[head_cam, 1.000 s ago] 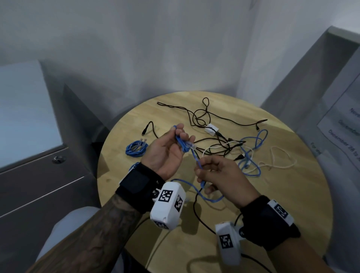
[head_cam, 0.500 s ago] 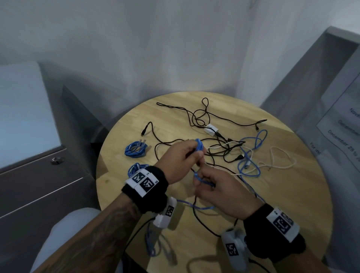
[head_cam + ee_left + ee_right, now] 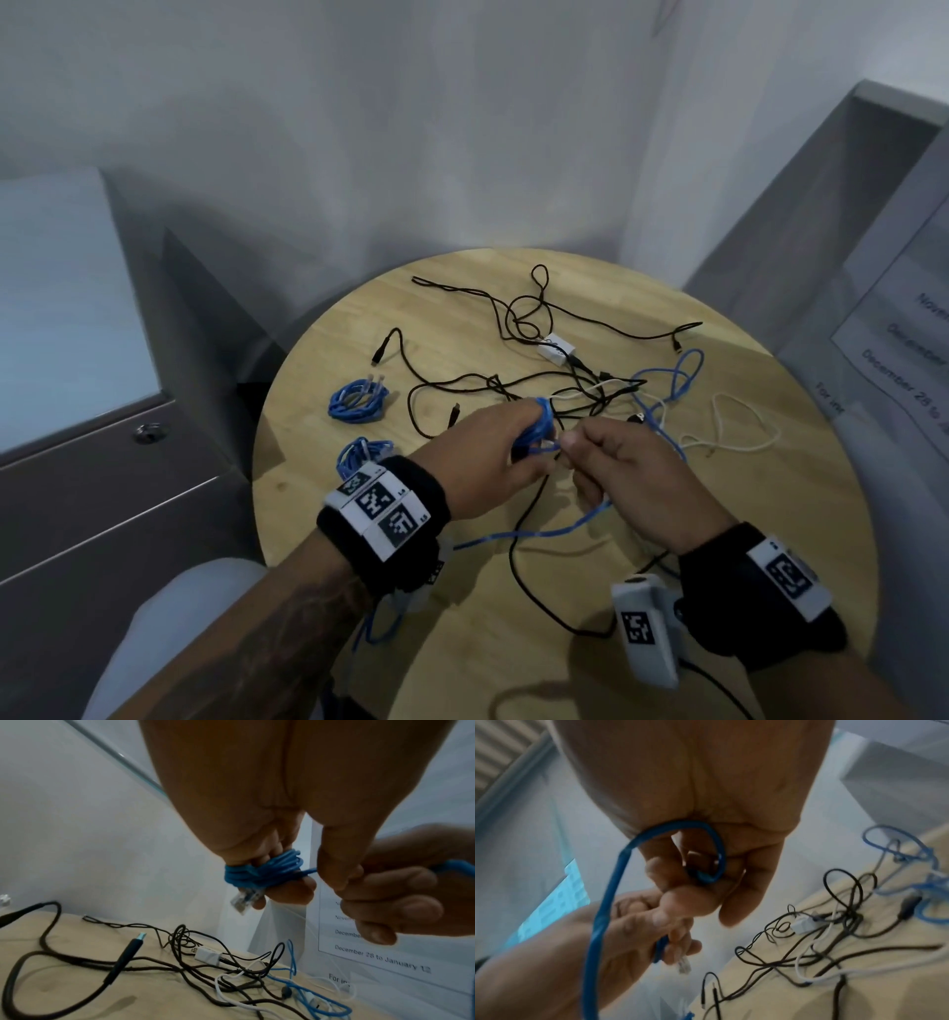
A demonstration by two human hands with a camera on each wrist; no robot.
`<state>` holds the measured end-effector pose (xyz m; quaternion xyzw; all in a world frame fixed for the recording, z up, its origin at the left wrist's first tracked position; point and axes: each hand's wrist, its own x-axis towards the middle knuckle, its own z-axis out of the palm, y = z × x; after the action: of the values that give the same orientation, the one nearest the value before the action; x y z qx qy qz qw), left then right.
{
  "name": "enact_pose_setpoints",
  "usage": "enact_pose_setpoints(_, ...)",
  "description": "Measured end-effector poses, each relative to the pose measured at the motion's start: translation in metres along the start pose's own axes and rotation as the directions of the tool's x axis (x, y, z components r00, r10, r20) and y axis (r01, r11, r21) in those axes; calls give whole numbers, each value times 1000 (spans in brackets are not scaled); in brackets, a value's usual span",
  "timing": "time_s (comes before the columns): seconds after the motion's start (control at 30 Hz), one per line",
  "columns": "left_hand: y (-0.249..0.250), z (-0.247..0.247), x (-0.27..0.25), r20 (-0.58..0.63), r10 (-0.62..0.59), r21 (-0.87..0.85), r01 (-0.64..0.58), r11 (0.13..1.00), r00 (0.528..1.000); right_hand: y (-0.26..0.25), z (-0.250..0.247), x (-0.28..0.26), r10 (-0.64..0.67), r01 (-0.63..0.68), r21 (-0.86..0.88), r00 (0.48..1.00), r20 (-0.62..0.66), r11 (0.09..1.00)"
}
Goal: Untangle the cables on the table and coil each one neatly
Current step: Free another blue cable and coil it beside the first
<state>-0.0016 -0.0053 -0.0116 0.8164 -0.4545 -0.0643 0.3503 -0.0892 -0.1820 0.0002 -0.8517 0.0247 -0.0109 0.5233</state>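
Note:
Above the round wooden table [image 3: 770, 514], my left hand [image 3: 506, 455] has several turns of a blue network cable [image 3: 259, 871] wound round its fingers, and the clear plug [image 3: 243, 902] hangs below them. My right hand [image 3: 616, 465] pinches the same blue cable [image 3: 618, 874] right beside the left fingers. Its loose length [image 3: 539, 534] droops below the hands and runs left under the left wrist. A tangle of black cables [image 3: 518, 329], a white cable [image 3: 739, 426] and another blue cable [image 3: 667, 390] lies on the table beyond the hands.
Two coiled blue cables [image 3: 358, 402] [image 3: 362, 452] lie at the table's left side. A small white adapter [image 3: 555, 347] sits among the black cables. A grey cabinet [image 3: 102, 462] stands to the left, and a panel with a printed notice [image 3: 904, 360] to the right.
My left hand has turned palm down and gained more turns of blue cable. My right hand has come up to meet it, feeding the cable in.

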Motion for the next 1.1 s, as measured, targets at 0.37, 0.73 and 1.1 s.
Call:
enact_pose_setpoints(0.37, -12, -4, -7, 124, -207, 109, 194, 975, 970, -7, -28, -5, 202, -218, 113, 970, 135, 969)
enact_pose_setpoints(0.73, -6, -12, -10, 197, -300, 99, 285, 953, 933, -20, -33, -17, -6, 21, -203, 997, 75, 979)
enact_pose_setpoints(1.1, 69, -23, -53, 419, -32, -784, 379, 492, 907, -35, -30, -25, -114, 98, -116, 983, -142, 988)
